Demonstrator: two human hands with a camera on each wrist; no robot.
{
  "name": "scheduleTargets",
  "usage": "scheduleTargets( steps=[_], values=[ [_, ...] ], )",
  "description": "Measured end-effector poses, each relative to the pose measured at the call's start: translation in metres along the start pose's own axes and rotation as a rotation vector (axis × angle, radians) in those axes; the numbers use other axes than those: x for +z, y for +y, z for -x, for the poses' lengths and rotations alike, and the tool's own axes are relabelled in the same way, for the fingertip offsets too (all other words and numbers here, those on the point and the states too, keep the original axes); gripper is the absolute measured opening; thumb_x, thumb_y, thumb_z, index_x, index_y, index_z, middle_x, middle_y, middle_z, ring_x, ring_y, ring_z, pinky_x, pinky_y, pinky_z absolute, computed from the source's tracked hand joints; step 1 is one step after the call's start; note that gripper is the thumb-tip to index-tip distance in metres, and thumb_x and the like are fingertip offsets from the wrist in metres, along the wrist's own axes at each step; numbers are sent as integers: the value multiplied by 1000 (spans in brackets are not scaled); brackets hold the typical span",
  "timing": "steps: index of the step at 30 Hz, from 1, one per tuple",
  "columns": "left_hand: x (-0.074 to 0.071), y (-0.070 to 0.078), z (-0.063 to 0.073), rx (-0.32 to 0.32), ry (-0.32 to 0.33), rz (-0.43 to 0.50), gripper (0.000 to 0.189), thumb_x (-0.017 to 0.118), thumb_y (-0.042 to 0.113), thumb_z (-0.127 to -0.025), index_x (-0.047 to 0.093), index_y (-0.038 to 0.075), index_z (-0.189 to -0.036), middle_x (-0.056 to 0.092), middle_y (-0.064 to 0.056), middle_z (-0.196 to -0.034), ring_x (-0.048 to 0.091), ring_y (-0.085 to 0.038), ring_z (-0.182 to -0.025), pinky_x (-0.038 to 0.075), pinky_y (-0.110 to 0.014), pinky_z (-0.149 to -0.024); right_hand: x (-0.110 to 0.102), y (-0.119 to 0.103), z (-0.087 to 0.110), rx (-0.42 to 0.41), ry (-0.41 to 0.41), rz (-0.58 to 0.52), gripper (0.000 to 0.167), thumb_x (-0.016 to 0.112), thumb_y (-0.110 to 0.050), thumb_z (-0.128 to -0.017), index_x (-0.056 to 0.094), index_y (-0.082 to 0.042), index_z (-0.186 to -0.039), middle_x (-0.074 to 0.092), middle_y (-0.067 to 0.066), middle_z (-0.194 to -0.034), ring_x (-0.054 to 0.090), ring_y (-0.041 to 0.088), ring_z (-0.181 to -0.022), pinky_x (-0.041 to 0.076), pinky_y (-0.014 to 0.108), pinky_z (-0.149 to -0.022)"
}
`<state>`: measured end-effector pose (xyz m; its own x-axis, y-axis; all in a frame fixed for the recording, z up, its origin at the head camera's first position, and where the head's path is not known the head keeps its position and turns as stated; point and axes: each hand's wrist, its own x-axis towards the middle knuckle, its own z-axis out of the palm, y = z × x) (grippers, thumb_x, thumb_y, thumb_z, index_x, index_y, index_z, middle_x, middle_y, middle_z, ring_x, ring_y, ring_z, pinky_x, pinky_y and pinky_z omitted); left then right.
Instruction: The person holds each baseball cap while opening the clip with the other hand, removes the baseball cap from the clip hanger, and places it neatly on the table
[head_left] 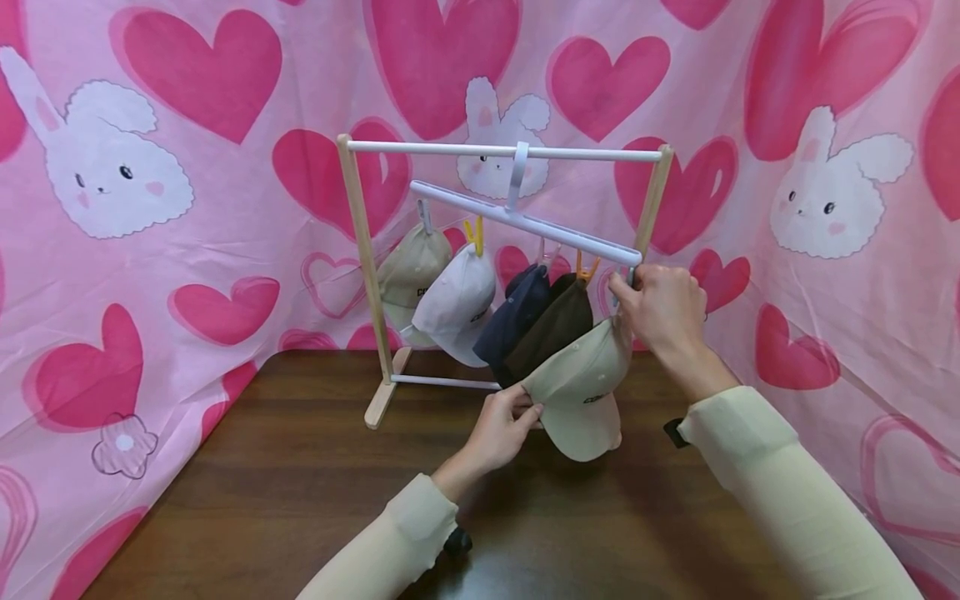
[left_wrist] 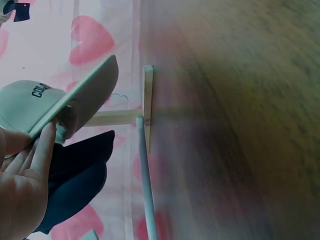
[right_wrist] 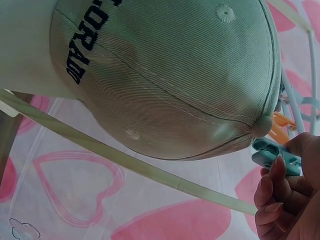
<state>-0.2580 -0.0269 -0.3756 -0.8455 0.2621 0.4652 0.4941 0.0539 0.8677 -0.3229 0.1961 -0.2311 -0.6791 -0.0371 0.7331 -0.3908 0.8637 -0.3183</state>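
Observation:
A beige baseball cap with dark lettering hangs low at the right end of a white hanger. Its brim edge is pinched between the thumb and fingers of my left hand, as the left wrist view also shows. Up at the cap's crown button, my right hand pinches a teal clip beside the hanger's end. Just left of this cap hang a dark brown cap on an orange clip and a navy cap on a pink clip. The hanger tilts down to the right.
A white cap on a yellow clip and another beige cap on a grey clip hang further left. The wood-and-white rack stands on a brown table before a pink heart-patterned cloth.

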Motion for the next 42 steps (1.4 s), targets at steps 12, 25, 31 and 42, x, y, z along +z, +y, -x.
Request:
scheduleTargets(
  steps=[12, 25, 31, 42],
  values=[
    [1, -2, 0, -14, -30, 7, 24, 58, -12, -97, 62, -15, -121, 70, -34, -108, 71, -47, -93, 57, -56, -81, -4, 1, -1, -5, -17, 18, 44, 68, -37, -97, 74, 1, -77, 53, 8, -53, 45, 26, -52, 37, 38, -47],
    [5, -1, 2, -40, -40, -7, 24, 58, -12, -97, 63, -14, -120, 71, -32, -106, 72, -45, -93, 60, -50, -79, -4, 1, -3, -15, -16, -6, 41, 70, -35, -97, 72, 1, -76, 55, 9, -54, 45, 26, -49, 36, 37, -43],
    [10, -23, -1, -60, -44, -38, 23, 58, -10, -98, 63, -11, -120, 72, -28, -107, 73, -40, -93, 60, -48, -79, -6, 2, -3, 0, -28, -6, 42, 68, -35, -98, 69, -1, -74, 56, 9, -55, 47, 27, -50, 37, 37, -43],
    [18, -39, -6, -80, -52, -5, 26, 59, -9, -98, 63, -9, -124, 73, -26, -109, 73, -38, -96, 59, -52, -81, -9, 2, -4, -18, -66, -44, 39, 70, -33, -97, 70, 1, -77, 54, 9, -54, 46, 25, -47, 37, 35, -40]
  ],
)
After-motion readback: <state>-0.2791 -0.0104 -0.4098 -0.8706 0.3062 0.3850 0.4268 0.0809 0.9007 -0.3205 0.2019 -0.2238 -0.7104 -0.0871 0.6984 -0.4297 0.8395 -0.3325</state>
